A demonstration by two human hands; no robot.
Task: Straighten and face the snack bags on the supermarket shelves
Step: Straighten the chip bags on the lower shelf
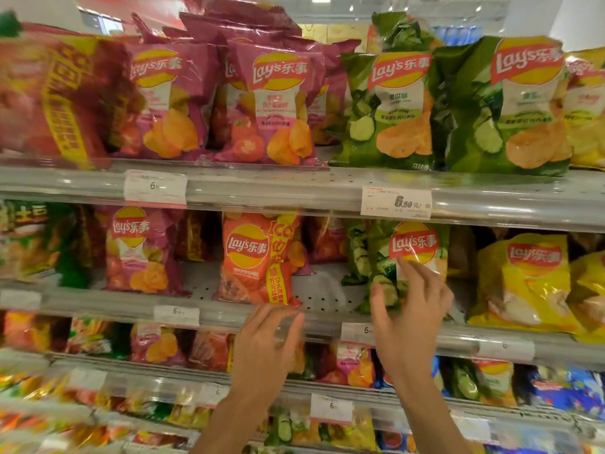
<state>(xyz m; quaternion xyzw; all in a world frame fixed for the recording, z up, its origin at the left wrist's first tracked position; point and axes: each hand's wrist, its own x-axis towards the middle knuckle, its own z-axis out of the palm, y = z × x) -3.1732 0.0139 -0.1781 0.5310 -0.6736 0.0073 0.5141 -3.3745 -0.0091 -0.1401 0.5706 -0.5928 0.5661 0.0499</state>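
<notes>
Two hands (265,348) reach in. The top shelf (294,185) fronts two green cucumber bags (389,109) and two pink tomato bags (275,106).

Two bare forearms are showing from the bottom edge, with no sleeves reaching into view on either one. The left hand (266,347) is wearing no glove, ring or watch that can be made out. The right hand (411,311) is likewise showing nothing worn, and its wrist is carrying no band or strap.
</notes>
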